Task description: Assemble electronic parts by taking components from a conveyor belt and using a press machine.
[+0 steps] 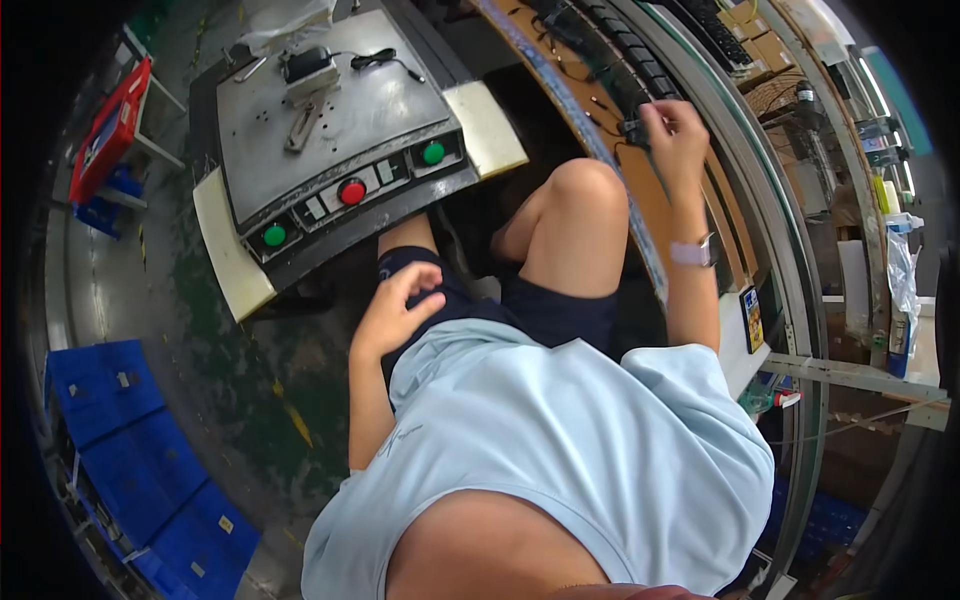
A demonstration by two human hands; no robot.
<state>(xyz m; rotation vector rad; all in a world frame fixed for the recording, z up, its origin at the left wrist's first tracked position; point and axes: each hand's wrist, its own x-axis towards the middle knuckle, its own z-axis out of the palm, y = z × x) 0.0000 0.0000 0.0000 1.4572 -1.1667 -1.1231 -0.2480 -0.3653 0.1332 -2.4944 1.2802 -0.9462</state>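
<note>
My left hand hovers above my lap, fingers loosely bent and apart, with nothing in it. Out to the right, my right hand reaches over a long brown bench strip, its fingers curled together. Right by those fingertips lies a small black power adapter; whether the fingers grip it or its cord cannot be made out. Ahead of me stands a metal-topped machine with two green buttons and a red one on its front. On its top, a black adapter rests on a metal fixture, its black cord bundled beside it.
Along the bench strip lie several black cords, next to a black segmented belt. Cream pads flank the machine. Blue bins stand on the left, a red tray farther off. Shelving with cardboard boxes fills the right.
</note>
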